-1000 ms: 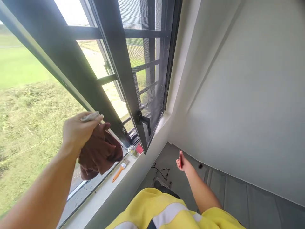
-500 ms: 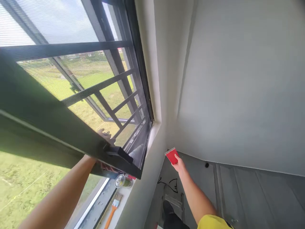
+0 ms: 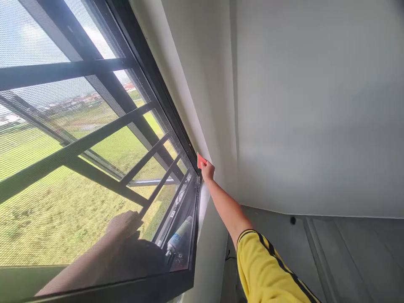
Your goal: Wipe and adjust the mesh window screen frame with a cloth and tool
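One small red card [image 3: 201, 160], flat, pinched in right hand [image 3: 208, 170].

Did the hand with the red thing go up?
Yes. The right hand rose from down by the floor to the window frame's edge, holding the red card.

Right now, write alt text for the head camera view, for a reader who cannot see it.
The person's right hand presses a small red card-like scraper against the white wall beside a dark window frame. Behind the mesh screen, the left hand shows dimly, on something dark. A tube lies at the bottom of the window; green fields lie outside.
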Demonstrator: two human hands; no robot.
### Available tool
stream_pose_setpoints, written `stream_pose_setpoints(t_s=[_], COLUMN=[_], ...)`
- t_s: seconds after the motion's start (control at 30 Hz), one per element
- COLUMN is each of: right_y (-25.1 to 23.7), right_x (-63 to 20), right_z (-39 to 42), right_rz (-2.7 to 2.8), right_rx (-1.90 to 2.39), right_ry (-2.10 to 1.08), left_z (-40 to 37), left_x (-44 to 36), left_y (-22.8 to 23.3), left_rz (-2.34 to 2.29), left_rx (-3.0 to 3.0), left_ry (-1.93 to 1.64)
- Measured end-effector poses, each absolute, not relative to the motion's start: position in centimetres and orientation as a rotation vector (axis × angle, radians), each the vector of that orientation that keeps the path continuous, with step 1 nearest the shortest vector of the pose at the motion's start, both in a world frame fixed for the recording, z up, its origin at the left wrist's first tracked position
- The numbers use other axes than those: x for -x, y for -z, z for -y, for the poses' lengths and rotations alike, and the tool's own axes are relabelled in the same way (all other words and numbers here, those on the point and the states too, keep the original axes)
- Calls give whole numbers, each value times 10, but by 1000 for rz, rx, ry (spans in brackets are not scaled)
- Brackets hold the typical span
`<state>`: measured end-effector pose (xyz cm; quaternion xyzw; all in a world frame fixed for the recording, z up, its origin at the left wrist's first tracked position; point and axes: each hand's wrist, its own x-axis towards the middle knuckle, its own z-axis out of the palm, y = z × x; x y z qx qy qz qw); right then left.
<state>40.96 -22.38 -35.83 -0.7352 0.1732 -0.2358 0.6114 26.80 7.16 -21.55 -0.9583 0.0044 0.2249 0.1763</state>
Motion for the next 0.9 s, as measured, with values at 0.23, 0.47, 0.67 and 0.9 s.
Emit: stream_pose_setpoints(t_s=[0.23,0.47,0.67,0.9], right_y=[310,315,312,326], right_x=[-477,-482,-493,-489], right_z=[179,151,151,184], right_rz=[-253,-253,-282,-353], right_rx=[1747,1777,1773,1873], right_ry=[675,641,663,502], left_z=[-80,-80,-77,-82], left_x=[-261,-254,-254,-255], left_y=[226,231,227,233], left_rz=[-17,-15,24,12], left_rx=[2713,2715,2711,2726], left_ry=[-613,-600,-664,-639])
